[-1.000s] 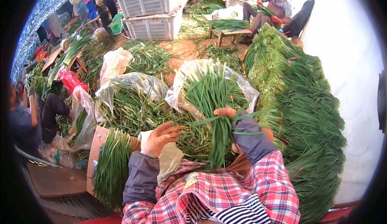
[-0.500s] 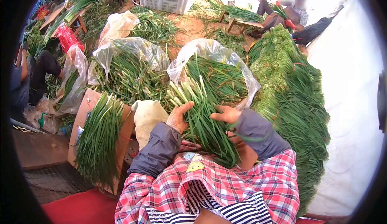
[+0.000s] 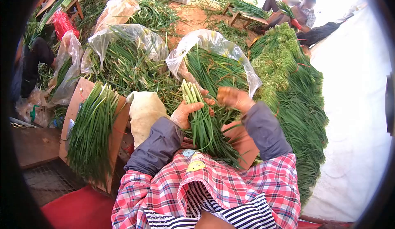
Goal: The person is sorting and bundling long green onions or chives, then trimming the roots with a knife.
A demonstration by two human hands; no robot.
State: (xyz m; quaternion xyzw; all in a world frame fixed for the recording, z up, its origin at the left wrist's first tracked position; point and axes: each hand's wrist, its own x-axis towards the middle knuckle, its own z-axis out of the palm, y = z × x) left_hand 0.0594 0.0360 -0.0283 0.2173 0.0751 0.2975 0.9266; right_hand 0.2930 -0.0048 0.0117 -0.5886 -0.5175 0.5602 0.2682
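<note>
My left hand (image 3: 188, 111) is wrapped round a bunch of green chives (image 3: 201, 124), its pale stem ends pointing up and away and its leaves hanging toward my lap. Just right of the stems is my right hand (image 3: 235, 98), its fingers curled and somewhat blurred. What they hold, if anything, is hidden. Beyond both hands, a clear plastic bag (image 3: 253, 78) stands open around more chives (image 3: 220, 70). A brown board (image 3: 242, 144) shows under the leaves, below my right hand.
To the left, a board (image 3: 82, 91) carries a thick bundle of chives (image 3: 92, 124). A cream cloth-like bundle (image 3: 146, 113) sits beside my left forearm. A long pile of chives (image 3: 302, 126) lines the right side. Another person (image 3: 304, 17) sits at the far right.
My left hand has closed round the chives, whose stems are now gathered and more upright. My right hand has moved up off the leaves and its fingers have curled. The view has shifted slightly.
</note>
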